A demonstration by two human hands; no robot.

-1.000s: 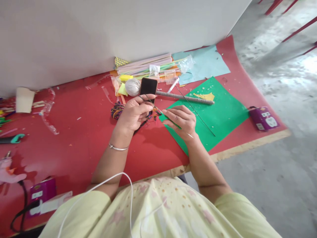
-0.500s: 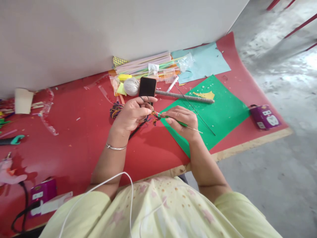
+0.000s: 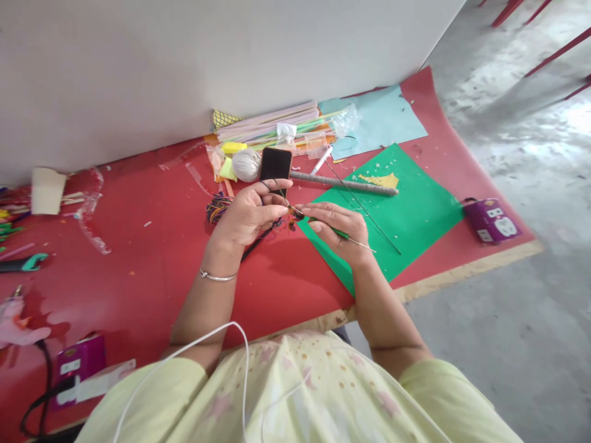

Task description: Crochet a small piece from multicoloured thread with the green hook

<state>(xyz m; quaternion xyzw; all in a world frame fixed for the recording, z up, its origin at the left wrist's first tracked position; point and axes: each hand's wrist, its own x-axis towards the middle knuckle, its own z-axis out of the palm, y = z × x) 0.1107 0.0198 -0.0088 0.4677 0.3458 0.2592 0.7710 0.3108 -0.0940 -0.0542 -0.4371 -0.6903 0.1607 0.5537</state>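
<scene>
Over the red table, my left hand (image 3: 252,212) pinches a small piece of multicoloured crochet work (image 3: 293,223), with a strand of yarn looped over its raised fingers. My right hand (image 3: 341,231) grips a crochet hook (image 3: 361,244) like a pen; part of its green handle shows under the fingers. The hook's front end meets the yarn piece between both hands, and its exact tip is too small to make out. A multicoloured yarn ball (image 3: 218,208) lies just left of my left hand. Behind that hand is a dark phone (image 3: 276,163), partly covered by the fingers.
A green sheet (image 3: 406,215) lies under and beyond my right hand, crossed by a thin dark rod (image 3: 376,226) and a grey wrapped stick (image 3: 346,183). A white yarn ball (image 3: 246,165) and bundled pipe cleaners (image 3: 270,122) lie behind. Purple power boxes (image 3: 492,220) sit at both ends.
My right fingertips have come slightly closer to the yarn piece, and the hook has shifted a little left. Both hands keep their grip; the view has tilted slightly.
</scene>
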